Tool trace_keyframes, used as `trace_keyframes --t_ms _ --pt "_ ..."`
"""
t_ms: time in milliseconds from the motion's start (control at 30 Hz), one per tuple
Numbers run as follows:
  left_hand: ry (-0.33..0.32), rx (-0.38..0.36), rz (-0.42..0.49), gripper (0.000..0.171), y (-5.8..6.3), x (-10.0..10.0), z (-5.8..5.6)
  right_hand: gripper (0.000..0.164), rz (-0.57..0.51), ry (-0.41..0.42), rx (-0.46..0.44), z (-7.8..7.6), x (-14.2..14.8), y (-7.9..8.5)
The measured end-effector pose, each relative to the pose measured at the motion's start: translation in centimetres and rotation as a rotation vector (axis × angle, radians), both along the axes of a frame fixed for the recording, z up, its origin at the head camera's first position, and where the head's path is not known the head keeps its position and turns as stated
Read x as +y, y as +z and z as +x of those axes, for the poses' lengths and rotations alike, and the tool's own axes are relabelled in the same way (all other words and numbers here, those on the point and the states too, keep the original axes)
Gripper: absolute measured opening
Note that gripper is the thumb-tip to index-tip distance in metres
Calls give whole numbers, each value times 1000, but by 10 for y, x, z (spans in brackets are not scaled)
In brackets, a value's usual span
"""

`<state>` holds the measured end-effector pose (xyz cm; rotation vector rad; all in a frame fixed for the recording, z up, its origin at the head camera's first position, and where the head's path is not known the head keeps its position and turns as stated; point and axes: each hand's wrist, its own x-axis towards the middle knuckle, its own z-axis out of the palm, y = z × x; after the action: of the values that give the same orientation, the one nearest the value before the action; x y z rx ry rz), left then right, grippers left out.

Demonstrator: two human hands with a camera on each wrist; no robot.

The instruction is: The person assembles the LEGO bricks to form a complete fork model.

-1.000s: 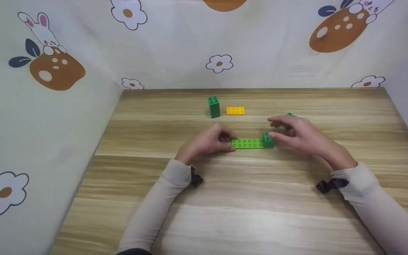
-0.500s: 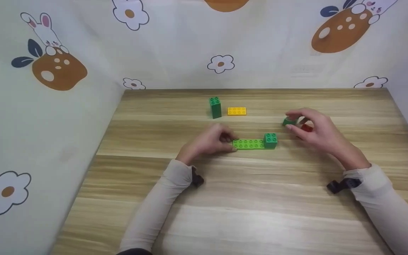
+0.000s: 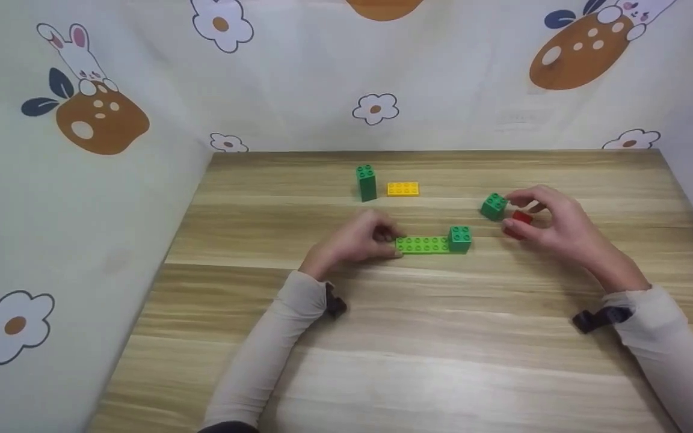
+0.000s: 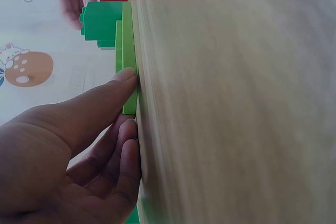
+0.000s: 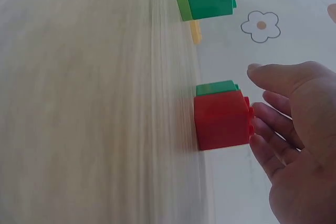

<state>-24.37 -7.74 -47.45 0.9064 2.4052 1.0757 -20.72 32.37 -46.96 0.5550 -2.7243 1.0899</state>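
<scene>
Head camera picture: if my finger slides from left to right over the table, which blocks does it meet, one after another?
Tall green block → yellow block → stacked green block at the right end of the lime plate → loose green block → red block.

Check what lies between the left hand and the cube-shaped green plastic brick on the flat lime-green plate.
In the head view, only the plate, studs uncovered, separates left hand from brick.
</scene>
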Motion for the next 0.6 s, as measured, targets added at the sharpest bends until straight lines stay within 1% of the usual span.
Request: trace_keyframes --t_ms 167,267,400,600 --pt "16 -3 -7 31 -1 0 0 47 -2 -43 -108 1 4 1" --pt "17 -3 -10 32 -1 0 0 50 -1 -50 -156 1 5 2" --pt "17 -13 -16 31 0 0 0 52 18 -41 -190 1 6 2" --pt "23 -30 -14 31 1 0 0 50 39 -17 -196 -1 8 -1"
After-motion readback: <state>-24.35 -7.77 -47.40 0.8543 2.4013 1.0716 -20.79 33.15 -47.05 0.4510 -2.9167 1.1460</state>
